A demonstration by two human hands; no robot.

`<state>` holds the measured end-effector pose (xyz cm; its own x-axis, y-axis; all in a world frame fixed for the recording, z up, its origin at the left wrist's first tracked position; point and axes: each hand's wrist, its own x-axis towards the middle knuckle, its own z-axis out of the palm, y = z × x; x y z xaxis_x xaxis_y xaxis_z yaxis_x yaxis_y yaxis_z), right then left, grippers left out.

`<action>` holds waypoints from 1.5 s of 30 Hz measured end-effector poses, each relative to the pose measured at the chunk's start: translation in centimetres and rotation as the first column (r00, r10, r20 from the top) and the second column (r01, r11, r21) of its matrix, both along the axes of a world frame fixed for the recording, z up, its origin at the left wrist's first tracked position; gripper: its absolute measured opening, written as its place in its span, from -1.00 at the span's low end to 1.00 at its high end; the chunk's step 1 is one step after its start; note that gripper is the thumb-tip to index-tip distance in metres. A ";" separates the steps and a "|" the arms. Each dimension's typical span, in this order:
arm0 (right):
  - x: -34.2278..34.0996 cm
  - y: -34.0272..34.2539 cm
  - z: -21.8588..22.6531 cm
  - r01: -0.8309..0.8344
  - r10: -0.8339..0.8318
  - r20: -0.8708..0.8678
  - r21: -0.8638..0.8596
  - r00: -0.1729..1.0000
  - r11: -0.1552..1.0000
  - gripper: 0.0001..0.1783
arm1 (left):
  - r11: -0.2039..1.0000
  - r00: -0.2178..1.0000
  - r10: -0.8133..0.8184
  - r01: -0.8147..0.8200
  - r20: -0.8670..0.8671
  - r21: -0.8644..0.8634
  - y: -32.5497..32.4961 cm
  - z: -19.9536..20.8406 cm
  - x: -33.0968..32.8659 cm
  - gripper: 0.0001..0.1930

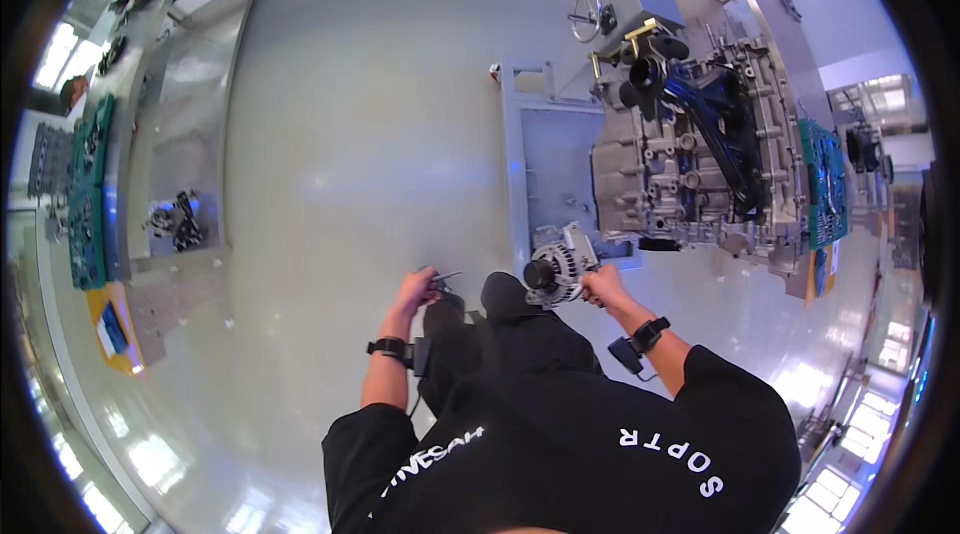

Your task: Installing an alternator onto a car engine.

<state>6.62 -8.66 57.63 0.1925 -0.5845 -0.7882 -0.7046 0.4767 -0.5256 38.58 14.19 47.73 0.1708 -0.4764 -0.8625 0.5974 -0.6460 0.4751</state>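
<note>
My right hand [604,287] is closed on the side of an alternator [563,270], a silver finned body with a black pulley facing left. The alternator is held beside my right knee, low and to the near left of a large engine [690,149]. My left hand [418,290] is closed around a thin metal rod-like piece [448,276] that sticks out to the right, in front of my left knee. Its exact kind is too small to tell. Both wrists carry dark straps with small black devices.
The engine, with a blue-black pipe across it, sits on a grey stand [512,164] with a handwheel [587,16]. On the left, a metal bench [185,64] holds dark parts [182,221]. Green tool trays [90,194] [823,184] lie at both sides.
</note>
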 end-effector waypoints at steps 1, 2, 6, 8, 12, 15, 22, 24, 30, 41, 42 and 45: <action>2.1 -0.3 0.1 -0.005 0.005 0.016 0.004 1.000 1.000 -0.82 | 1.000 0.999 0.014 -0.014 0.030 -0.005 1.8 -0.8 4.2 -0.70; 3.7 -1.0 0.0 0.024 -0.024 -0.034 -0.022 0.999 0.999 -0.82 | 0.996 0.997 -0.068 0.065 0.039 0.057 1.6 -0.3 8.1 -0.69; 7.9 -4.7 -5.3 0.299 -0.300 0.018 0.037 0.954 0.954 -0.87 | 0.946 0.931 -0.303 0.267 0.205 0.186 -0.3 2.5 19.4 -0.67; 10.8 -7.4 -9.7 0.530 -0.541 0.031 0.164 0.840 0.832 -0.91 | 0.859 0.814 -0.484 0.373 0.321 0.350 -1.2 3.0 22.9 -0.67; 11.7 -12.6 -23.4 0.812 -0.826 0.029 0.170 0.562 0.559 -0.92 | 0.920 0.874 -0.345 0.242 0.343 0.309 1.0 3.9 27.6 -0.73; 14.4 -16.2 -31.8 0.932 -0.924 -0.122 0.036 0.363 0.361 -0.88 | 0.897 0.923 -0.158 -0.015 0.352 0.442 6.7 3.8 30.9 -0.69; 14.2 -22.8 -42.1 0.896 -0.896 0.052 -0.092 0.441 0.435 -0.89 | 0.761 0.963 -0.113 -0.074 0.245 0.644 3.5 5.3 38.0 -0.69; 16.3 -25.8 -43.3 0.978 -0.963 -0.186 -0.039 0.196 0.206 -0.89 | 0.803 0.950 -0.146 -0.049 0.276 0.594 0.3 5.3 39.1 -0.68; 17.7 -26.2 -46.8 0.968 -0.985 -0.059 -0.187 0.160 0.168 -0.83 | 0.869 0.950 -0.227 0.100 0.212 0.485 -8.5 1.5 43.5 -0.67; 26.6 -22.1 -51.2 0.638 -0.879 -0.419 -0.618 0.226 0.459 -0.76 | 0.795 0.875 -0.464 0.344 0.135 0.501 -17.3 -0.4 50.5 -0.67; 29.5 -22.4 -50.4 0.644 -0.889 -0.399 -0.624 0.224 0.442 -0.71 | 0.780 0.854 -0.492 0.345 0.171 0.523 -17.4 0.4 52.0 -0.67; 28.6 -22.4 -50.2 0.689 -0.937 -0.216 -0.635 0.275 0.349 -0.74 | 0.793 0.869 -0.459 0.309 0.182 0.525 -18.2 0.3 55.6 -0.70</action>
